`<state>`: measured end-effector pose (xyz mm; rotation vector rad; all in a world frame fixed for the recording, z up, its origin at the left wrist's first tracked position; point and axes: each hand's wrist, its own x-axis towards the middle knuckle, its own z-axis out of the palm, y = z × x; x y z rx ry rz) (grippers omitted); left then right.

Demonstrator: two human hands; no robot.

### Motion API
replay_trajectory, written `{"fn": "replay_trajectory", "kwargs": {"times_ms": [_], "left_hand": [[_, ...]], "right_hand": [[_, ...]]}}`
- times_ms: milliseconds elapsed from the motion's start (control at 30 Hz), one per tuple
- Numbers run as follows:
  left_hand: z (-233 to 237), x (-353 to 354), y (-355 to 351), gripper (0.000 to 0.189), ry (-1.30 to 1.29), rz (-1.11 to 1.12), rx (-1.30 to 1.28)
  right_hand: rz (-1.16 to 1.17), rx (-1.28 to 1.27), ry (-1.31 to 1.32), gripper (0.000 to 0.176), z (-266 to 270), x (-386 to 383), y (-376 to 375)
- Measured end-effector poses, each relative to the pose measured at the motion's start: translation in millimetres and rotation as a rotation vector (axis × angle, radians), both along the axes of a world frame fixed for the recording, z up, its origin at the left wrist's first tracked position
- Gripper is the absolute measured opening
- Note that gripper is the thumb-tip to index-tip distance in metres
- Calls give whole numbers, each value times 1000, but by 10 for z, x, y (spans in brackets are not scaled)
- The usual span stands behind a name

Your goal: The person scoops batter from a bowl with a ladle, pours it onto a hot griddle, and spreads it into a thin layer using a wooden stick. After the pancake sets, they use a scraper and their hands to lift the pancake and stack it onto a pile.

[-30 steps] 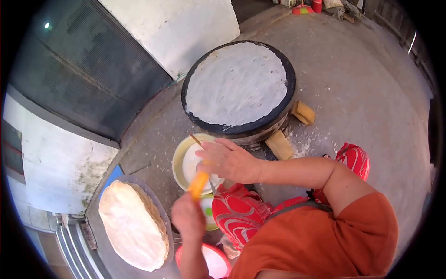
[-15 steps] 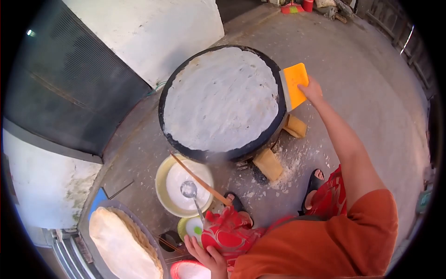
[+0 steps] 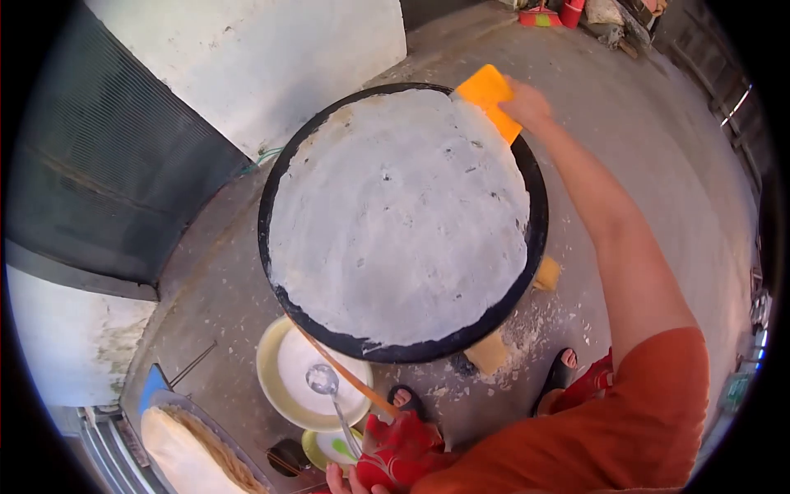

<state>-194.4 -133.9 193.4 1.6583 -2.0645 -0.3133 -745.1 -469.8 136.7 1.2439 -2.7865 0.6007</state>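
My right hand (image 3: 527,106) is closed around an orange dough scraper (image 3: 484,92), whose edge rests on the far right rim of a large round black griddle (image 3: 536,193). A thin, pale sheet of batter (image 3: 395,218) covers most of the griddle, with small dark holes and flecks in it. At the bottom edge my left hand (image 3: 350,482) shows only in part, fingers apart beside the red patterned trousers, and nothing is seen in it. Near it are a small green bowl (image 3: 311,449) and a larger basin (image 3: 269,383) of white batter with a metal ladle (image 3: 322,379) in it.
A stack of large flat pancakes (image 3: 185,453) lies at lower left. A wooden stick (image 3: 350,375) leans across the basin. Yellowish blocks (image 3: 489,354) sit under the griddle's near right side. A white wall (image 3: 255,58) stands behind, and a red broom (image 3: 539,16) lies far back.
My right hand and the scraper have moved from the griddle's right side to its far right edge. The view has shifted, so the griddle appears larger and my left hand lower.
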Motion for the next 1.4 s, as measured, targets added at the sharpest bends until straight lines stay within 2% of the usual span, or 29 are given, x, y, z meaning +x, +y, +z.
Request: {"fn": "replay_trajectory", "kwargs": {"times_ms": [67, 133, 167, 233, 467, 533, 667, 833, 933, 1000, 1067, 1100, 1133, 1167, 1200, 1233, 1267, 1300, 1333, 1367, 1400], "left_hand": [[-26, -53, -62, 38, 4, 20, 22], [-36, -112, -176, 37, -5, 17, -9], [-37, -132, -220, 37, -6, 26, -8], [-75, -165, -307, 35, -80, 25, 0], [-379, 72, -327, 30, -267, -117, -140], [-183, -138, -475, 32, -45, 142, 61], [-227, -81, -454, 34, -25, 193, 78], [-115, -46, -450, 37, -34, 201, 142], [-56, -20, -450, 38, -60, 187, 153], [-68, 21, -407, 40, -19, 120, 112], [-78, 97, -332, 40, -36, 84, 107], [-71, 129, -275, 41, -53, 45, 106], [-58, 123, -234, 41, -55, 50, 104], [-29, 107, -197, 41, -42, 69, 93], [-13, 111, -148, 41, -28, 85, 78], [-13, 146, -94, 41, -33, 67, 66], [0, 157, -51, 41, -35, 60, 61], [20, 149, -15, 40, -15, 73, 35], [41, 155, 40, 40, 4, 84, 11], [20, 194, 128, 38, -4, 82, 6], [31, 210, 185, 38, -5, 71, -2]], "right_hand": [[102, -30, 89, 53, -68, -71, -210], [-57, 110, 8, 53, 66, -193, -468], [-47, 111, 8, 53, 59, -135, -580], [182, 66, 129, 58, 77, 88, -770], [168, 84, 218, 59, -178, 6, -1813], [351, 27, 228, 58, -169, 299, -2106], [735, -131, 258, 56, -226, 1245, -2722], [1134, -150, 102, 56, -200, 2575, -2981], [1466, -53, 8, 54, -63, 3458, -2610], [1835, -100, -79, 53, -152, 3942, -2350], [2016, 6, -101, 50, -123, 4363, -1867], [2063, 150, -73, 49, 15, 4473, -1499], [2191, 149, -159, 48, -49, 4595, -1227], [2259, 249, -212, 32, 24, 4609, -836], [2104, 557, -233, 20, 210, 4590, -367], [2160, 513, -187, 25, 164, 4507, 59], [2357, 428, -111, 19, 59, 4398, 448], [2487, 498, 110, 14, 55, 4273, 840], [2605, 482, 161, 11, 72, 4108, 1218], [2593, 600, 225, 10, 41, 3955, 1597], [2647, 499, 264, 10, 71, 3736, 1876]]}}
